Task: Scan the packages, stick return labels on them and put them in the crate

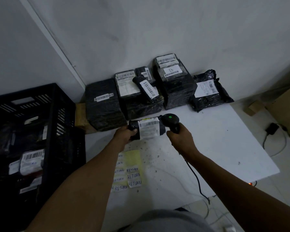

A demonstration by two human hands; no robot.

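Observation:
My left hand (125,135) grips a small black package (149,129) by its left end, its white barcode label facing up. My right hand (180,137) holds a black handheld scanner (170,121) with a green light lit, its head right against the package's right end. Below the hands a yellow sheet of handwritten RETURN labels (132,174) lies on the white table (216,144). The black plastic crate (40,131) stands at the left with several labelled packages inside.
Several black wrapped packages (140,91) with barcode labels are stacked along the wall at the table's back, a crumpled bag (208,91) at the right. The scanner's cable (196,178) runs off the front edge. Cardboard boxes and a power adapter (272,128) sit on the floor at the right.

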